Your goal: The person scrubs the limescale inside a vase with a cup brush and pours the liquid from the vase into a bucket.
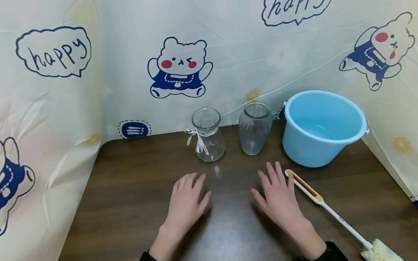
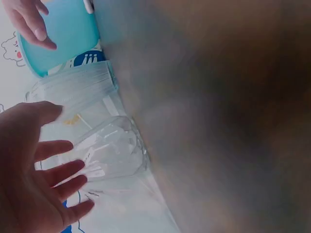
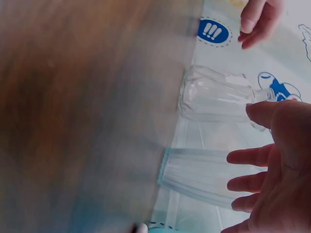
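Observation:
My left hand [image 1: 186, 200] is over the middle of the dark table, fingers loosely extended and holding nothing. To its right, my right hand [image 1: 280, 198] spreads its fingers, also without a grip on anything. Beyond the hands stands a clear glass vase [image 1: 209, 141] with a white ribbon bow round its neck. Beside it is a taller ribbed glass vase [image 1: 256, 130]. Close to the right hand's fingers lies a long-handled brush [image 1: 337, 217], white and orange with a cream sponge-like head; contact there is unclear. Both vases [image 2: 116, 150] [image 3: 194, 174] appear in the wrist views.
A light blue bucket [image 1: 301, 144] stands upright at the back right, beside the ribbed vase. The wooden table [image 1: 100, 244] meets a pale cloth [image 1: 124, 71] printed with cartoon bears, which hangs behind and along both sides.

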`<state>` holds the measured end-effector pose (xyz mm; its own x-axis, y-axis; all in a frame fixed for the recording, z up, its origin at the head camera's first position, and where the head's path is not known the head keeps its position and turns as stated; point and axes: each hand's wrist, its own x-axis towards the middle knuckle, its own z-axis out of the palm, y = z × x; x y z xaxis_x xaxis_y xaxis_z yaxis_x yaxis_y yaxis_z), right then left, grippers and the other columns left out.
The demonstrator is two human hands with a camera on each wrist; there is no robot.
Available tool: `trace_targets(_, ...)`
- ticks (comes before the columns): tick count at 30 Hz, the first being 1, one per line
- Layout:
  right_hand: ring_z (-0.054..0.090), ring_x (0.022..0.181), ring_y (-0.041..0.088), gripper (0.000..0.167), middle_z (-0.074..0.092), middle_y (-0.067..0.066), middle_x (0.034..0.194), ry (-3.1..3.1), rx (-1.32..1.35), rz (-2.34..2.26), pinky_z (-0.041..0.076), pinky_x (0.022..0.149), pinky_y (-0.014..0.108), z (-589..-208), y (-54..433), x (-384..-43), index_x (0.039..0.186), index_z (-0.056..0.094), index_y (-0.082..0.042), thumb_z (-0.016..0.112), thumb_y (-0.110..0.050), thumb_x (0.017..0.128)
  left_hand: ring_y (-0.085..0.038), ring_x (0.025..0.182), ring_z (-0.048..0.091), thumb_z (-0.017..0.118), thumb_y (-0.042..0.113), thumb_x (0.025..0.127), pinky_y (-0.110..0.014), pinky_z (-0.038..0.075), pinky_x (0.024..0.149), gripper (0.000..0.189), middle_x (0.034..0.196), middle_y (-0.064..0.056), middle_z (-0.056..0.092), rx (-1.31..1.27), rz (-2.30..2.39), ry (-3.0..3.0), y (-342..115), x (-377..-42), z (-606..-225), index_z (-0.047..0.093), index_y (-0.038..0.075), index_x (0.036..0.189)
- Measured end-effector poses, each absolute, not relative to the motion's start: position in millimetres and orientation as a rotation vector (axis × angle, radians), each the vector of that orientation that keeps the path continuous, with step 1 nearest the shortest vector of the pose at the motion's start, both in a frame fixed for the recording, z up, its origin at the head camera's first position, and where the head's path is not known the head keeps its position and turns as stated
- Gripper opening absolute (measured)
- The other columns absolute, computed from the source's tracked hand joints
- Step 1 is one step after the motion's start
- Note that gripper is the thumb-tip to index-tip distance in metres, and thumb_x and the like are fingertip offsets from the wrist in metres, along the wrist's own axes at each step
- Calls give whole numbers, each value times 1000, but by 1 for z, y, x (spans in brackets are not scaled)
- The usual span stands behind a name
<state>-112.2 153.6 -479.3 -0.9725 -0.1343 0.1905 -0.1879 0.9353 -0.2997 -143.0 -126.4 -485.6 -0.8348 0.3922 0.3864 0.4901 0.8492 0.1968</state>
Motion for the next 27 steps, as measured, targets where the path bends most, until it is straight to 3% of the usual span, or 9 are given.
trace_targets(3,19,154,51,58,36,29,161,-2938,226,493,18,115,77,-476,157,-113,145,56,0,66,-37,102,-34,110,63,78,29,94,-53,54,91,42,118,-15,67,-641,-578,-2623,-128,-155,-476,70,4,126)
trace_targets(5,23,152,51,56,41,29,158,-2937,220,507,18,115,77,-474,158,-113,144,56,1,67,-35,102,-32,107,63,78,30,94,-50,55,90,41,115,-14,68,-612,-721,-2601,-129,-166,-469,70,3,123)
trace_targets(9,51,133,46,49,61,28,136,-2873,260,510,36,110,70,-470,163,-113,135,62,4,71,-29,100,-30,116,59,78,34,94,-48,51,99,46,122,-14,66,-536,-997,-2584,-129,-197,-460,67,3,125)
trace_targets(12,62,114,41,44,67,25,119,-2842,292,498,48,99,62,-468,164,-112,128,66,5,74,-25,97,-32,118,56,79,37,93,-49,50,98,53,127,-16,62,-471,-1167,-2562,-127,-222,-455,63,2,130)
trace_targets(20,64,106,39,41,68,21,114,-2889,323,445,53,94,55,-471,168,-110,123,68,3,76,-27,96,-33,133,45,81,55,86,-50,45,108,89,143,-18,47,-220,-1393,-2583,-113,-272,-448,44,2,147)
trace_targets(27,64,104,39,38,69,20,109,-2876,327,386,54,92,54,-472,174,-107,117,70,3,76,-28,96,-32,143,40,83,57,82,-53,39,116,109,158,-17,38,-276,-1473,-2616,-99,-302,-460,27,7,161)
